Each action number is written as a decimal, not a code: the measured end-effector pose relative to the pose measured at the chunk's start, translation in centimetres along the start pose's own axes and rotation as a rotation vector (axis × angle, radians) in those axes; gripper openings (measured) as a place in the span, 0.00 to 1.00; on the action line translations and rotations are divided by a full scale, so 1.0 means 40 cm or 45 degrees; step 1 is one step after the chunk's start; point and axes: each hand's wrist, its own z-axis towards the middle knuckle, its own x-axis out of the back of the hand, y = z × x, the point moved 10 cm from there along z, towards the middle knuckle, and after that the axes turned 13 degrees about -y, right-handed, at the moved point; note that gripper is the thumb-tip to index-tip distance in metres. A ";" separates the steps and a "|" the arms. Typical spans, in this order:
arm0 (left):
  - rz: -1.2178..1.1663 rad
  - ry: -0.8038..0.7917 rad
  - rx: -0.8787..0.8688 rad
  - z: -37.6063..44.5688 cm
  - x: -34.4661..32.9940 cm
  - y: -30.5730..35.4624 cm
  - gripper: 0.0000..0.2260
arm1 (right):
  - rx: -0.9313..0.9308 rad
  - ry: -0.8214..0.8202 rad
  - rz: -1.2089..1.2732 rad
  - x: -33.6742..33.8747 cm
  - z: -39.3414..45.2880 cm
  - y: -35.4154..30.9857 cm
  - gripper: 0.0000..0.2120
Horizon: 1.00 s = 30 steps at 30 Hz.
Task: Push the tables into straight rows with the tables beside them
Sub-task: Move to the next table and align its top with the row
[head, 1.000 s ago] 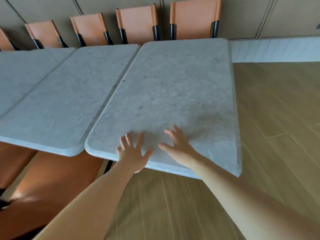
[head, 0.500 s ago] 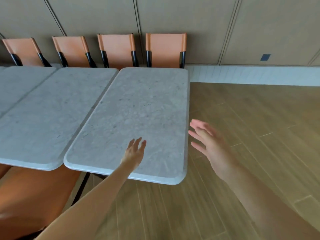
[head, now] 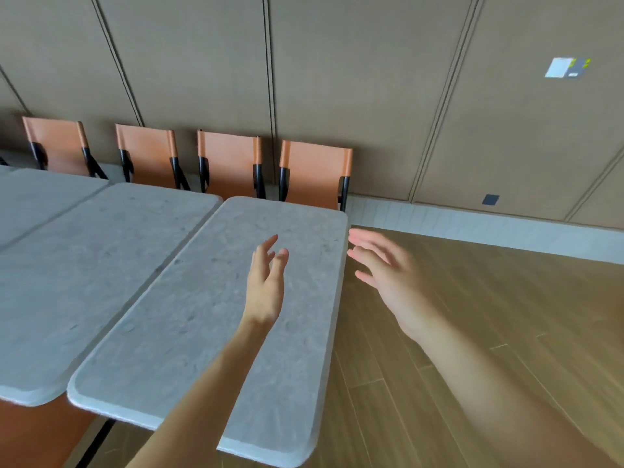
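A grey stone-topped end table [head: 189,332] stands at the right end of a row, its left edge close against the neighbouring grey table [head: 84,265]. Its near edge juts a little further toward me than the neighbour's. A third table [head: 33,197] shows at the far left. My left hand [head: 265,285] hovers over the end table's top, fingers loosely extended, holding nothing. My right hand [head: 385,268] is raised beside the table's right edge over the floor, fingers spread, touching nothing.
Several orange chairs [head: 314,170] with black frames line the far side of the tables against a brown panelled wall [head: 371,96]. An orange seat [head: 30,434] sits below the near left. Wooden floor [head: 472,332] stretches to the right.
Both hands have lifted off the end table's near edge and moved forward. The right hand swung out past the table's right edge. The camera view has tilted up and back.
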 end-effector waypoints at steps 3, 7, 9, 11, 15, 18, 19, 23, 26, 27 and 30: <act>-0.036 0.108 0.036 0.076 0.010 -0.027 0.15 | -0.006 -0.116 -0.076 0.000 0.132 -0.013 0.14; -0.070 0.255 0.051 0.164 0.032 -0.049 0.14 | -0.008 -0.286 -0.211 0.000 0.299 -0.030 0.13; -0.051 0.311 0.082 0.193 0.040 -0.067 0.14 | -0.010 -0.337 -0.250 0.005 0.368 -0.020 0.13; -0.019 0.354 0.112 0.207 0.048 -0.088 0.15 | -0.035 -0.396 -0.264 -0.004 0.428 0.009 0.12; 0.081 0.436 0.182 0.213 0.072 -0.137 0.22 | -0.143 -0.544 -0.284 -0.076 0.530 0.119 0.13; 0.110 0.554 0.279 0.190 0.082 -0.193 0.22 | -0.244 -0.793 -0.299 -0.158 0.561 0.232 0.16; 0.137 0.591 0.318 0.181 0.078 -0.215 0.21 | -0.257 -0.867 -0.316 -0.173 0.569 0.266 0.17; 0.334 0.686 0.518 0.167 0.032 -0.303 0.19 | -0.239 -1.055 -0.484 -0.158 0.636 0.379 0.18; 0.514 0.703 0.689 0.180 -0.039 -0.379 0.26 | -0.171 -1.161 -0.666 -0.109 0.690 0.501 0.19; 0.585 0.681 0.785 0.180 -0.074 -0.424 0.27 | -0.167 -1.231 -0.741 -0.091 0.698 0.555 0.21; 0.751 0.489 1.132 0.155 -0.202 -0.613 0.32 | -0.134 -1.616 -1.158 -0.040 0.694 0.744 0.34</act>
